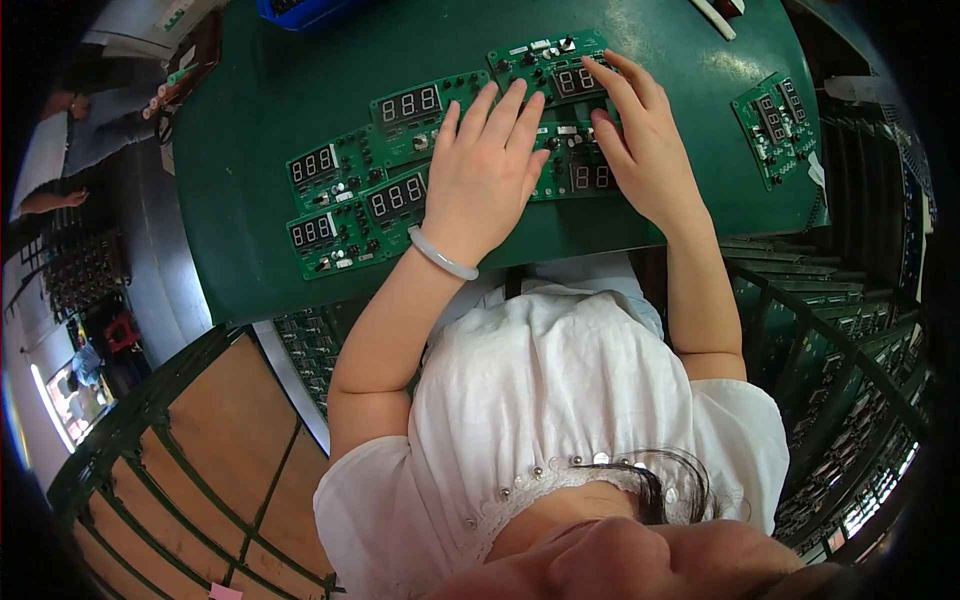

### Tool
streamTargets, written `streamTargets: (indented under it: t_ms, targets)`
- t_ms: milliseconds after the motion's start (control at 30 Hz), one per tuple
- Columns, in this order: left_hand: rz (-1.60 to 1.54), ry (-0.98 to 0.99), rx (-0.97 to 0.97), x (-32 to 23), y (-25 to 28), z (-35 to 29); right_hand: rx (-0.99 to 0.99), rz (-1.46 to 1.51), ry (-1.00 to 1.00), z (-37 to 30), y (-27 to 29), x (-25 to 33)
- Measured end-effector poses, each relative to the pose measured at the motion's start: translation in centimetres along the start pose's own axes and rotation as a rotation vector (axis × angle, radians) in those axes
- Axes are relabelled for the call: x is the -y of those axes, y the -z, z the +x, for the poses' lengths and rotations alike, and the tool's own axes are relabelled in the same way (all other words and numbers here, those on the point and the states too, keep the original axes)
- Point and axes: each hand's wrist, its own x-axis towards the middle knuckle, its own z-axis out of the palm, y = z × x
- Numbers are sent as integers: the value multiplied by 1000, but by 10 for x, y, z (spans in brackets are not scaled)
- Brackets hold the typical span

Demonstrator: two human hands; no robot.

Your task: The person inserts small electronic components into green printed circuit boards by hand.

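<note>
Several green circuit boards with three-digit displays lie together on the green table [245, 120]. My left hand [482, 172], a pale bangle on its wrist, is flat with fingers spread over the middle of the group. Its fingertips reach the gap between an upper-left board [410, 104] and an upper-right board [530, 60]. My right hand [648, 150] has its fingers at the right edge of the upper-right board. Its thumb stands apart, near a lower-right board [572, 180]. Part of the boards is hidden under both hands.
Another circuit board [775, 128] lies apart near the table's right edge. A blue bin [300, 12] stands at the far edge. Dark racks holding boards [840, 330] are at the right, and a brown panel behind green bars [220, 430] is at lower left. Another person's hand [72, 199] shows at far left.
</note>
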Motion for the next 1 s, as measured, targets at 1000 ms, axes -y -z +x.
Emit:
streamTargets:
  t_ms: [1000]
  targets:
    - [-24, -18, 25, -23, 9, -47, 27, -383, 96, -66, -19, 46]
